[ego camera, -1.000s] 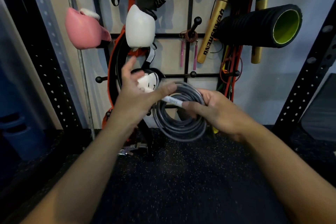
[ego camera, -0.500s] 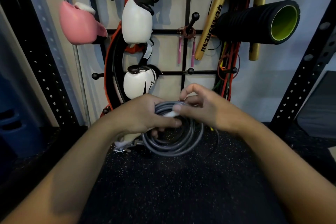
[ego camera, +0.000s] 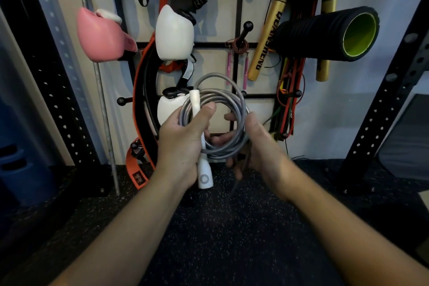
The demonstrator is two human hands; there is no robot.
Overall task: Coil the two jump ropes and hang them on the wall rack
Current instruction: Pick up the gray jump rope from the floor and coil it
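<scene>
the left hand point(ego camera: 183, 144) grips the grey jump rope point(ego camera: 232, 109) coil and its white handle point(ego camera: 204, 174) before the wall rack point(ego camera: 239, 7); the right hand point(ego camera: 255, 144) holds the coil's far side. light, springy cord, likely to unwind, so pinch across all loops.

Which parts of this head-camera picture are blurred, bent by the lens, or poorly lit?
Head view: the right hand and the loose rope end below it are motion-smeared; the left hand gripping the grey coil is sharper. Head view: the wide lens bows the perforated uprights at the edges. Head view: corners and floor fall dark.
</scene>
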